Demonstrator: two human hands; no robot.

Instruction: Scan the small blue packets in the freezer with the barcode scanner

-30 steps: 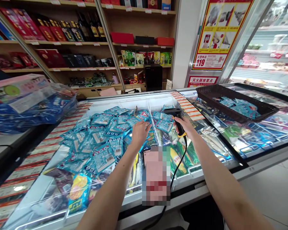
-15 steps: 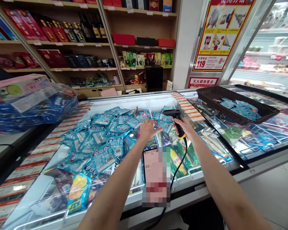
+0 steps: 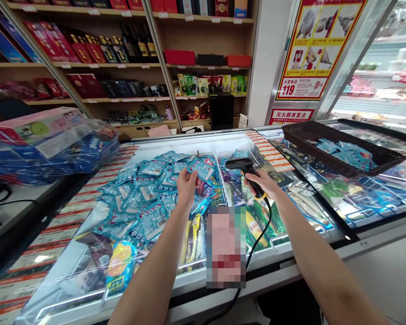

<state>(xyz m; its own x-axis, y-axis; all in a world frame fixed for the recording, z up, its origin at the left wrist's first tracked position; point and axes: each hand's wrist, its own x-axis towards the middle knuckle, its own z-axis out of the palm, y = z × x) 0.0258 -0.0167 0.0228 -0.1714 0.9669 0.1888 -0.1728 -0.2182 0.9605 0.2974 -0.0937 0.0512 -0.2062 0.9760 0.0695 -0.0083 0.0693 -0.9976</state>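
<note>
My right hand (image 3: 265, 184) is wrapped round the handle of a black and yellow barcode scanner (image 3: 241, 163), its head pointing left. A black cable runs down from the scanner's handle. My left hand (image 3: 187, 184) is closed, its thumb and fingers pinching the edge of a small blue packet (image 3: 205, 169). Left of that hand, a heap of similar blue packets (image 3: 152, 168) lies spread over the freezer's glass top. Below and between my hands lies a phone (image 3: 225, 246), its screen mostly blurred out.
A dark brown basket (image 3: 296, 135) with several blue packets stands at the right. Plastic-wrapped boxes (image 3: 50, 149) sit at the left. Frozen goods show beneath the freezer's glass. Shelves (image 3: 203, 67) with bottles and boxes stand behind.
My left hand has moved left, away from the scanner, and its spread fingers have closed on a blue packet. The right hand still holds the scanner. The view has shifted slightly.
</note>
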